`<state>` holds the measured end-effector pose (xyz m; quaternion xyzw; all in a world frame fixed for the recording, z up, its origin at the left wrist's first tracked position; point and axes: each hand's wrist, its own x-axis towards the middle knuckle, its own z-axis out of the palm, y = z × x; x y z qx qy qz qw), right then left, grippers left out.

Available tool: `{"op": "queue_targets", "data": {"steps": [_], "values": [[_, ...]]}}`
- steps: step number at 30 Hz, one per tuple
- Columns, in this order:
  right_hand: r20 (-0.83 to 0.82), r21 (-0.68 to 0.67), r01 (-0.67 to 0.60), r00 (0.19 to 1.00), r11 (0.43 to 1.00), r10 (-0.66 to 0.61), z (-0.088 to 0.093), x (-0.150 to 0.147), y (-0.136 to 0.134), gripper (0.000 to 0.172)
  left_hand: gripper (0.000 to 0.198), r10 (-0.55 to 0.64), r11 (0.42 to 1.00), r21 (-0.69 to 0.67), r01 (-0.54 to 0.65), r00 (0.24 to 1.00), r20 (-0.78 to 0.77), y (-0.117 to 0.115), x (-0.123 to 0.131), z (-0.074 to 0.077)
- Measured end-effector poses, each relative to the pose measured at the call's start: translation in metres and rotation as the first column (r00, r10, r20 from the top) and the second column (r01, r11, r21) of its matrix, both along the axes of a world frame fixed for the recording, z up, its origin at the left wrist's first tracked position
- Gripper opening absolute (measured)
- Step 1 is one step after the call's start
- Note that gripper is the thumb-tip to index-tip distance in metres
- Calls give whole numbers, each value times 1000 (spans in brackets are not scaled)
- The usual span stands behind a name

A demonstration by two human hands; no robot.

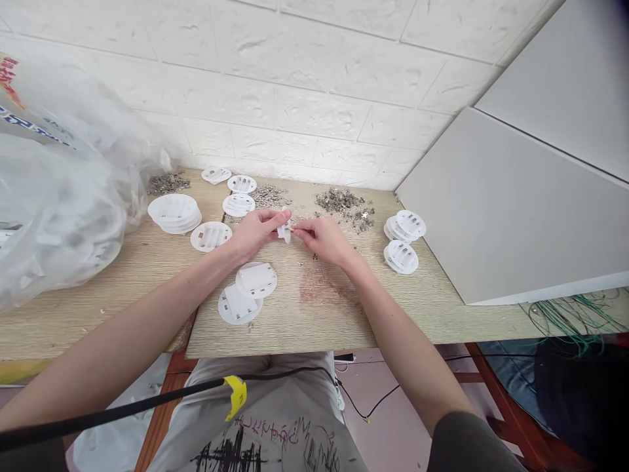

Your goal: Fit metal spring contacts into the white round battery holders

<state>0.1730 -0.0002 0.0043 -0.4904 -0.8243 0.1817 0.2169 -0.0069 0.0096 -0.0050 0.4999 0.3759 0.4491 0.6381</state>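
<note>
My left hand point(255, 231) grips a small white round plastic piece point(284, 229) by its edge, held upright over the wooden table point(344, 314). Against that piece my right hand point(322, 237) pinches its fingertips together; whatever it holds is too small to make out. Two white battery-holder discs point(247, 292) lie overlapping just in front of my left forearm. Loose piles of small metal clips point(344, 203) lie behind my hands.
A stack of white discs point(174, 213) and single discs point(211, 236) lie at the left, two more stacks point(403, 241) at the right. A large clear plastic bag point(54, 190) fills the left side. A grey panel point(506, 210) leans at right. Green wires point(570, 318) lie beyond it.
</note>
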Motion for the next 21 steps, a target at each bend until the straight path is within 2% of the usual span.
{"op": "queue_targets", "data": {"steps": [5,12,18,21], "values": [[89,49,49,995,998,-53,2,-4,-4,31,50,64,998,-2,-64,997,-49,0,2,-2],[235,118,47,969,992,-74,2,-6,-8,32,48,112,994,-12,-112,992,-55,-2,4,-1],[375,132,-2,926,991,-48,5,-9,-11,32,47,86,996,0,-87,990,-112,-1,4,-2],[374,126,-30,927,992,-19,4,-10,-11,34,46,60,998,16,-58,985,-162,0,3,-4]]}}
